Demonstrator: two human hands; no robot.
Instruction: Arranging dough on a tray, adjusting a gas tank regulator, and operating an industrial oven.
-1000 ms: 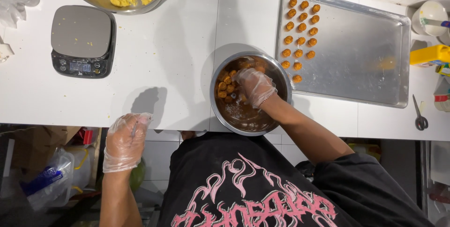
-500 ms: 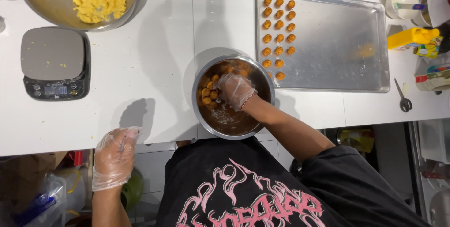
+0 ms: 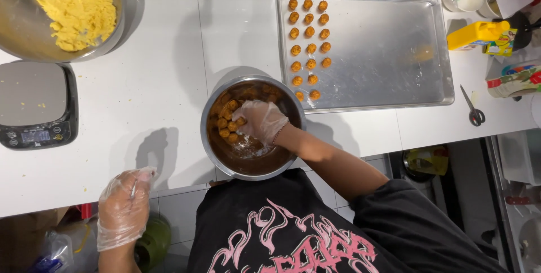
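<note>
My right hand (image 3: 260,122) is inside the bowl (image 3: 214,149) at the desk's (image 3: 158,53) near edge, among the balls (image 3: 225,126). Behind and right of it lies the tray (image 3: 389,47), balls in rows at its left end. The scale (image 3: 36,106) sits far left, a second bowl (image 3: 22,30) behind it. My left hand (image 3: 123,208) hangs off the near edge; scissors (image 3: 472,106) lie right of the tray

Counts: 2 round steel mixing bowls – big one w/ yellow crumbly mix (image 3: 62,13), smaller one w/ dark sauce (image 3: 252,127). 1 flat silver baking tray (image 3: 383,47) carrying approx. 17 small orange-brown balls (image 3: 309,32), 3 columns. 1 black digital scale (image 3: 36,105). 1 pair grey scissors (image 3: 472,106). 1 yellow bottle (image 3: 474,34). 2 clear-gloved hands.
</note>
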